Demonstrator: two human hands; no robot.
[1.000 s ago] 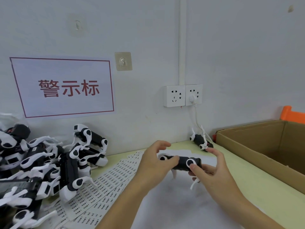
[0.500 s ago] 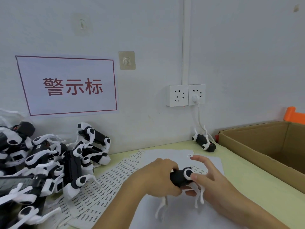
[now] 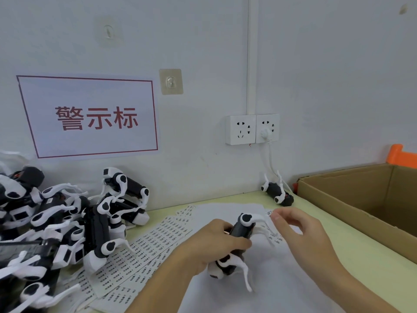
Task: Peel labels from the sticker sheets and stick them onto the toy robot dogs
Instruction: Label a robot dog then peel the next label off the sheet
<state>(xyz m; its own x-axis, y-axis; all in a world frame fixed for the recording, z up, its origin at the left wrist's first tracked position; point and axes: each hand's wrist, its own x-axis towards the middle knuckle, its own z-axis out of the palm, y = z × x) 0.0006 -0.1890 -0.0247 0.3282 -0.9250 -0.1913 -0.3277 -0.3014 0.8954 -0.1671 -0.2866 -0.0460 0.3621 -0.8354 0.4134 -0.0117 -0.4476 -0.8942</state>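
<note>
My left hand (image 3: 214,242) grips a black-and-white toy robot dog (image 3: 242,229) by its body, tilted over the white paper, legs pointing right and down. My right hand (image 3: 302,236) is just right of the dog with fingers curled, and a small printed label (image 3: 268,213) sits at its fingertips next to the dog's upper leg. Sticker sheets (image 3: 153,242) with rows of labels lie fanned on the table to the left of my hands.
A pile of several toy dogs (image 3: 67,222) fills the left side. One more dog (image 3: 276,192) lies by the wall under the socket (image 3: 252,128). An open cardboard box (image 3: 352,199) stands at the right, an orange object (image 3: 401,154) behind it.
My left hand has turned the dog from lying crosswise to pointing away and up. My right hand has let go of the dog's end and lifted, bringing the label beside its upper leg.
</note>
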